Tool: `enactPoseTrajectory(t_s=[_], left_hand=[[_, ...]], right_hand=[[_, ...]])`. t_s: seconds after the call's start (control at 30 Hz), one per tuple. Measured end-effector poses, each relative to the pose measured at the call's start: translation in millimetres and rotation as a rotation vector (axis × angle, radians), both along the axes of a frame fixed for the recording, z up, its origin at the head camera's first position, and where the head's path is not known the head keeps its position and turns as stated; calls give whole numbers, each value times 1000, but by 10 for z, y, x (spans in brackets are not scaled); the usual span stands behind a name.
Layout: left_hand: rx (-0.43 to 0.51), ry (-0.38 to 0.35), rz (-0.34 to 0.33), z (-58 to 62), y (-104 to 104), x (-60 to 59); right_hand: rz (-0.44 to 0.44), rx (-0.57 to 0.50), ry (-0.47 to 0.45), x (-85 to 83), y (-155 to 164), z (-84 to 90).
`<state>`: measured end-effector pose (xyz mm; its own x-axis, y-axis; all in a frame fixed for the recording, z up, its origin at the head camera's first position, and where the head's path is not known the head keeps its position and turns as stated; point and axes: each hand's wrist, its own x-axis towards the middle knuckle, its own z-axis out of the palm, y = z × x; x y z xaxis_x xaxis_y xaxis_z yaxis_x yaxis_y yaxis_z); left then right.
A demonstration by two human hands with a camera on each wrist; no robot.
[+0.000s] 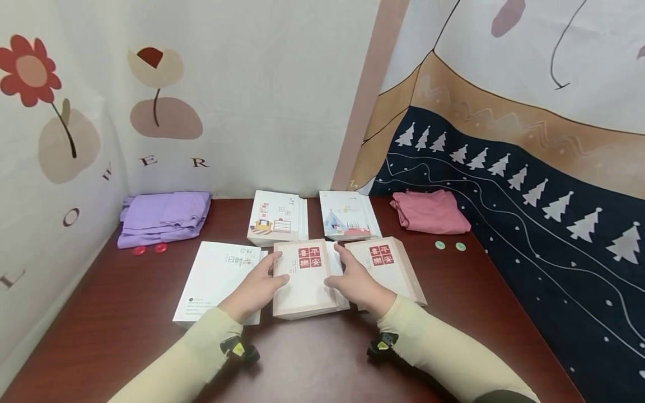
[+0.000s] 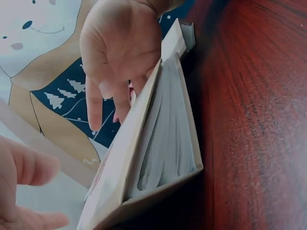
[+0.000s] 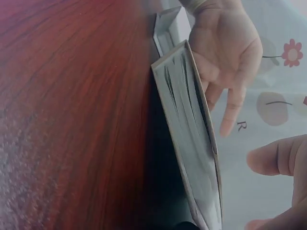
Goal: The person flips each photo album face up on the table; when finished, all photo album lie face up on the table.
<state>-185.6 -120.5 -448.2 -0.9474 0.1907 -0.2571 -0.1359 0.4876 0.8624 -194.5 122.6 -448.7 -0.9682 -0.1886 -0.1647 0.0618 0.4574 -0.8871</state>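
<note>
A dark red wooden tabletop carries everything. Near its middle, toward the front edge, lies a beige book with a red four-character seal, partly overlapping a white book beneath. The left hand rests with relaxed fingers on that book's left edge; the right hand rests likewise on its right edge. A matching beige book lies just right.

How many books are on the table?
5, maybe a sixth beneath the middle one: white book front left, beige book between both hands, its twin right, two illustrated ones behind.
</note>
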Motion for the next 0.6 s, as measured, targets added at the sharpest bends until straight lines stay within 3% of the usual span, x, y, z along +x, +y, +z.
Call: enactPoseTrajectory(t_s=[0.33, 0.6], left_hand=[[17, 54, 2, 89, -10, 27], [30, 168, 33, 143, 134, -29]], right_hand=[[3, -94, 24, 20, 83, 51], [-43, 10, 64, -86, 480, 194]])
